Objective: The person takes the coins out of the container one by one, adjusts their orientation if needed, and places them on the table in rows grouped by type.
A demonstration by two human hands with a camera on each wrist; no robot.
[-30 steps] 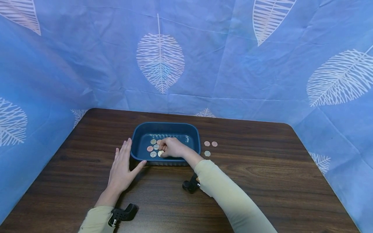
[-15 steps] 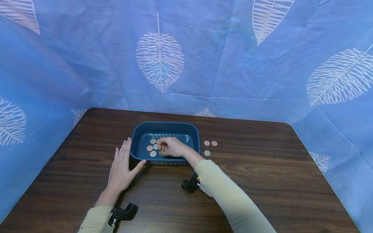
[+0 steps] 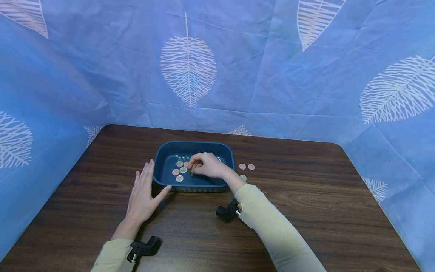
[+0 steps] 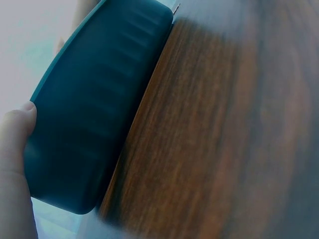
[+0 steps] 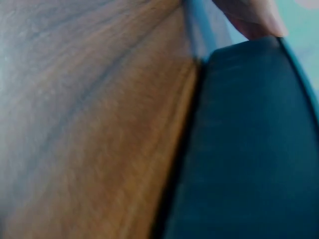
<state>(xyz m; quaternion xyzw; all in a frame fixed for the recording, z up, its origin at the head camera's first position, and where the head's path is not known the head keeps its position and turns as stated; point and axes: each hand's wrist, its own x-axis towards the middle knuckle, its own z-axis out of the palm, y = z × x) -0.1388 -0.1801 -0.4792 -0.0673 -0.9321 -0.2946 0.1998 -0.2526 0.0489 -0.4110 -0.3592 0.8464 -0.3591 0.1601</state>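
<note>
A dark blue rectangular tray [image 3: 163, 184] holds several coins, silver and copper-coloured, in its left half, among them a silver coin [image 3: 179, 178] and a copper coin [image 3: 175, 172]. My right hand [image 3: 211, 166] is inside the tray and pinches a gold-coloured coin [image 3: 191, 172] between thumb and fingers; they partly cover it. My left hand [image 3: 141, 196] rests straight-fingered against the tray's left end, thumb on the near left corner. In the left wrist view that thumb [image 4: 17, 132] touches the tray wall [image 4: 94, 99]. From the right wrist, only the tray's outer wall [image 5: 249, 144] and part of the left hand [image 5: 256, 17] show.
Two copper coins, one of them the nearer copper coin [image 3: 242, 166], and a silver coin [image 3: 243, 177] lie on the brown wooden table [image 3: 306, 196] right of the tray. A blue leaf-patterned cloth [image 3: 231, 75] hangs behind the table.
My right hand has shifted slightly up and to the right, with the gold-coloured coin now tilted between its fingertips. The left hand and the tray have stayed in place.
</note>
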